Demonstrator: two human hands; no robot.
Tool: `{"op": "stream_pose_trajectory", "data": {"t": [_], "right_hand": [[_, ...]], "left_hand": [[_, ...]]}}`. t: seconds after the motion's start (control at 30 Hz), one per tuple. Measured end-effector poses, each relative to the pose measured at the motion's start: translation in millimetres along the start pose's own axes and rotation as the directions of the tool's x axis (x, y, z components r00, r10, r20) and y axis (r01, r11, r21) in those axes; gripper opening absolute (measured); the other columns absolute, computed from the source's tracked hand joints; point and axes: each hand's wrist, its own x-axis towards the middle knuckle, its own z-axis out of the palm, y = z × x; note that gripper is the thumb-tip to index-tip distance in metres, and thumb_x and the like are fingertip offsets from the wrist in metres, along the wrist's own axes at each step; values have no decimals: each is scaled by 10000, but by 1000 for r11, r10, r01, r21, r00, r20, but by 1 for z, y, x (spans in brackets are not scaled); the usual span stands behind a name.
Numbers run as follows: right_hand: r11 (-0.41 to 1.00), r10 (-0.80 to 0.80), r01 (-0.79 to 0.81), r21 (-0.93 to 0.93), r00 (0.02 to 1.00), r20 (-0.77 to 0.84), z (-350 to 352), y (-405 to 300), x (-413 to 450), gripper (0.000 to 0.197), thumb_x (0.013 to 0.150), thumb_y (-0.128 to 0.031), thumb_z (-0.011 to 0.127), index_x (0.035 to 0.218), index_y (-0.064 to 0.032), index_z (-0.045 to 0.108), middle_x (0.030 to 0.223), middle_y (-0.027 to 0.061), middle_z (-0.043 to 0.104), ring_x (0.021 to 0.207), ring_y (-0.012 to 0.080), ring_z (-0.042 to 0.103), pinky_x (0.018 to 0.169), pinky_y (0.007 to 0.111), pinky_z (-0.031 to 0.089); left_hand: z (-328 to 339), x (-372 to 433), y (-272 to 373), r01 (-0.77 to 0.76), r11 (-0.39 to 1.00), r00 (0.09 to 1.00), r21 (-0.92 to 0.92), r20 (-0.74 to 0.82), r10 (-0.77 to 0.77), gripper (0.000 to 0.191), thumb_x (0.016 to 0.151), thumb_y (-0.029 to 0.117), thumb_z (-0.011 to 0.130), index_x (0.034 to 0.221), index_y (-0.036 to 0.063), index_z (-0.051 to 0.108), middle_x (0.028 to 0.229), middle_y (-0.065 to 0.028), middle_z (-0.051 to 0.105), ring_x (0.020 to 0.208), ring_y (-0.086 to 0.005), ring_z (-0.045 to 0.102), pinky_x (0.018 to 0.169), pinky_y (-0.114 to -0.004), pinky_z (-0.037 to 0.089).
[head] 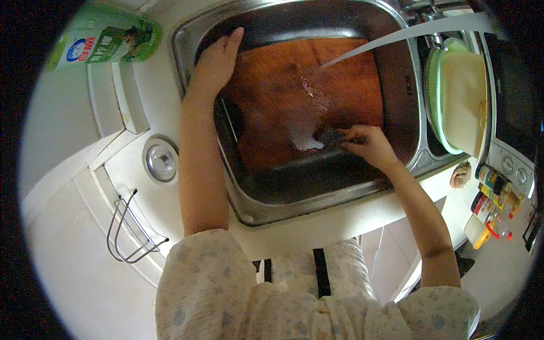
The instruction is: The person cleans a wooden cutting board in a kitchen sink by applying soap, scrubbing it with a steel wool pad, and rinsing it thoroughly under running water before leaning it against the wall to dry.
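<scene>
A reddish-brown wooden cutting board (pixel 272 97) lies wet inside a metal sink basin (pixel 280 187). My left hand (pixel 219 63) is at the board's upper left corner and grips its edge; some of the fingers are hidden. In my right hand (pixel 367 144) a dark scrubbing pad (pixel 331 138) is pinched, pressed to the lower right part of the board. Pale water (pixel 382 40) slants in from the upper right and lands on the board's upper part. A bright wet patch (pixel 308 142) shows beside the pad.
Right of the sink, a green basket (pixel 433 97) stands with a pale board (pixel 463 102) by the faucet (pixel 434 40). Several bottles and jars (pixel 495 191) crowd the right counter. At left are a green package (pixel 123 40), a round metal lid (pixel 160 161) and a wire rack (pixel 127 233).
</scene>
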Motion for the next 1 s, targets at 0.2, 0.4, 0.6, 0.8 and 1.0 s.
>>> {"op": "stream_pose_trajectory", "data": {"t": [0.2, 0.4, 0.6, 0.8, 1.0], "right_hand": [[475, 417, -324, 818, 902, 115, -2, -12, 28, 51, 787, -158, 601, 788, -132, 557, 825, -16, 594, 756, 108, 524, 640, 223, 389], [-92, 171, -313, 945, 930, 325, 9, -80, 59, 323, 870, -246, 426, 1146, -84, 471, 1099, 101, 558, 1010, 218, 531, 888, 413, 410], [-15, 85, -249, 968, 965, 250, 24, -97, 79, 245, 873, -179, 452, 1091, -69, 467, 1032, 91, 560, 975, 240, 540, 850, 461, 439], [445, 178, -107, 889, 984, 29, 17, -162, 89, 104, 845, -158, 533, 904, -73, 544, 876, 37, 569, 815, 136, 554, 754, 296, 458], [808, -440, 564, 169, 769, -465, -11, -273, 123, 158, 830, -110, 540, 952, -11, 543, 837, 82, 578, 786, 134, 518, 742, 260, 410]], "left_hand": [[2, -10, 11, -106, 993, 994, 57, -13, 107, 580, 869, 498, 335, 1029, -21, 537, 1018, -216, 560, 988, -357, 515, 877, -377, 379], [0, -18, 19, -18, 948, 925, -318, 354, 136, 483, 870, 430, 421, 1032, -4, 555, 971, -121, 598, 902, -224, 569, 825, -313, 437], [-9, -53, 50, 229, 768, 865, -599, 487, 123, 498, 809, 440, 532, 1123, 56, 496, 1034, -79, 557, 877, -167, 546, 737, -281, 457], [-46, -89, 57, 79, 707, 990, -703, 139, 28, 519, 687, 200, 690, 1134, 15, 500, 1082, -149, 527, 1012, -229, 499, 869, -312, 388], [-105, -99, 51, -274, 739, 923, -615, -385, 22, 441, 702, 123, 674, 1104, 35, 516, 1009, -121, 552, 917, -165, 531, 748, -268, 443]]}}
